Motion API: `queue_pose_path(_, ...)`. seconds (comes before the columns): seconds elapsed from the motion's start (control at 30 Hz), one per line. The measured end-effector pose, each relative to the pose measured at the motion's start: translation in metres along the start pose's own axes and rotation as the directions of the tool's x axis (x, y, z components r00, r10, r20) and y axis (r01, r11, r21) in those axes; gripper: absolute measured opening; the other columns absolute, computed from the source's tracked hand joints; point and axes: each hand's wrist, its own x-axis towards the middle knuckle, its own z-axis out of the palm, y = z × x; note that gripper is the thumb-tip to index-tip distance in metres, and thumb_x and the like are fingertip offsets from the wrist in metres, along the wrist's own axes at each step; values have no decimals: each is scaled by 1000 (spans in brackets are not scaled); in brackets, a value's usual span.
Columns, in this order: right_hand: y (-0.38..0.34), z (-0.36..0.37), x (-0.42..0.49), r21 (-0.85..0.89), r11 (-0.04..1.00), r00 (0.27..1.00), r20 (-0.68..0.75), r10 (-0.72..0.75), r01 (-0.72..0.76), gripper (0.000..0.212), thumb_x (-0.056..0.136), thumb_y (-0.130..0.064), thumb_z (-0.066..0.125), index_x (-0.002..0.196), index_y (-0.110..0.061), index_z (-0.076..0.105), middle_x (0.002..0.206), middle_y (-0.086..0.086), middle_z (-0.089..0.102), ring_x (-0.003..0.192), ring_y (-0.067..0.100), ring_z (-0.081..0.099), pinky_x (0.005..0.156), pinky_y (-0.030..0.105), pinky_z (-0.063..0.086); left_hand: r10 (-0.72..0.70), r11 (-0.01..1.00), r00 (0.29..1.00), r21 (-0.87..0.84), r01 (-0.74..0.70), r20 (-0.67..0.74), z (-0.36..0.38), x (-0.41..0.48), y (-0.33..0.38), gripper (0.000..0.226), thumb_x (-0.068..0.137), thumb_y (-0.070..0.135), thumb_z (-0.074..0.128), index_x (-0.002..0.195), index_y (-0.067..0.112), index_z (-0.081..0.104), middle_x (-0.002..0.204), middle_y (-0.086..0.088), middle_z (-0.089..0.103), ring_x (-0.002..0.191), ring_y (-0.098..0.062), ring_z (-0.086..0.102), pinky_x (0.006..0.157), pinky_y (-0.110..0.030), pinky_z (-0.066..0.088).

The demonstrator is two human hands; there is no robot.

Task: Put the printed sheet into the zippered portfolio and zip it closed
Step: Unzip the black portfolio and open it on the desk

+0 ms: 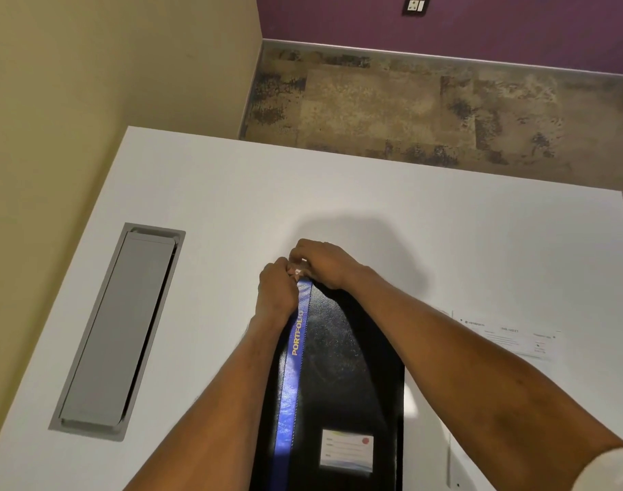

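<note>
A black zippered portfolio [341,366] with a blue strip reading PORTFOLIO lies flat and closed on the white table [444,242], with a white label near its lower end. My left hand [276,295] grips the portfolio's far left corner. My right hand [320,262] pinches something small at the far top edge, apparently the zipper pull, which my fingers mostly hide. A printed sheet [515,338] lies flat on the table to the right of the portfolio, partly under my right forearm.
A grey cable hatch [122,331] is set into the table at the left. The table's far edge borders a mottled carpet floor [409,108]. A beige wall stands on the left, and a purple wall with a socket [416,5] at the back.
</note>
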Motion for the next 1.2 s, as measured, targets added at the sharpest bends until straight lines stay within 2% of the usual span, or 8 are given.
queue_pose_path(0.2,2,-4,4,34,998,999,25,-47,47,21,104,-24,56,120,-25,69,120,-1,58,99,18,57,78,35,45,7,999,1000,-37,-7,-19,0,-1,0,13,96,4,53,90,12,62,94,-10,67,81,-23,58,67,-28,38)
queue_pose_path(0.33,5,-3,6,0,1000,999,42,-14,14,16,96,-18,66,109,-23,74,118,0,57,97,23,59,76,34,44,-7,1000,1000,-22,7,-30,2,-1,-3,12,97,8,56,87,6,63,96,-11,66,83,-23,57,61,-24,36)
queue_pose_path(0.47,3,-4,4,-23,999,997,71,-21,23,14,100,-25,60,106,-18,71,117,3,58,93,28,60,79,40,49,25,1000,999,-6,-25,-31,1,-2,-3,14,100,11,56,89,5,62,95,-11,65,86,-27,59,63,-28,38)
queue_pose_path(0.53,2,-7,1,-37,999,996,77,-35,38,15,100,-29,59,100,-18,69,111,3,59,90,29,61,77,41,49,37,999,999,-6,-38,-35,0,-3,-2,15,99,10,56,85,9,61,93,-9,64,82,-23,56,61,-23,36)
queue_pose_path(0.63,5,-10,-6,-105,993,998,46,-46,51,7,96,-23,62,93,-22,68,104,0,61,88,28,61,75,39,50,50,999,998,21,-49,-35,-1,-4,-1,17,94,2,49,84,9,61,92,-8,65,83,-23,57,63,-21,38)
queue_pose_path(0.83,28,-17,-38,-248,965,995,-40,-92,79,7,96,-21,66,95,-25,72,108,-3,62,93,22,59,83,39,49,48,998,998,36,-46,-37,0,-3,-2,19,97,1,49,83,9,59,91,-7,66,85,-24,61,65,-26,42)
queue_pose_path(1.07,64,-22,-90,-236,971,995,-95,23,-45,7,97,-27,68,99,-28,75,113,-6,63,99,18,59,89,38,49,32,999,999,-2,-32,-18,-3,-2,-2,19,93,-5,47,85,2,63,91,-10,70,81,-21,58,61,-18,39)
queue_pose_path(1.2,85,-19,-129,-110,972,965,-186,186,-209,8,94,-23,70,91,-28,75,104,-8,64,93,19,61,80,36,49,19,1000,1000,-4,-19,-14,-4,-2,-1,20,92,-7,48,89,0,67,94,-12,72,86,-23,60,69,-27,39)
